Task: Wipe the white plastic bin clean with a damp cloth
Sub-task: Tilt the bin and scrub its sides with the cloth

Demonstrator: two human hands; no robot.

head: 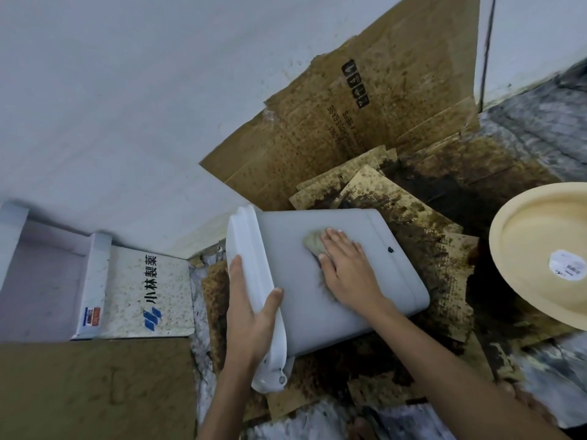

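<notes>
Currently, at the far left of the frame I see a white cardboard box (95, 281) with blue and black printing, lying open on the floor against the white wall (127, 90). Below it, in the lower left, lies a flat brown cardboard sheet (95, 389).

Centre frame: the white plastic bin (333, 281) lies on its side on stained cardboard pieces (428, 249), with its rim toward the left and its base toward the right. My left hand (251, 312) is closed around the bin's rim (254, 281), fingers over the outer edge and thumb on the near side of the rim. My right hand (346, 265) rests flat on the upturned side wall of the bin, fingers together and extended, pressing a greyish-tan cloth (313, 244) against the plastic. The cloth protrudes at the fingertips, on the left side of the hand.

Upper centre to upper right: a large stained cardboard panel (365, 122) with black printed markings leans against the wall.

Right edge: a pale yellow round basin (524, 249) bearing a white label, partly cut off by the frame.
</notes>
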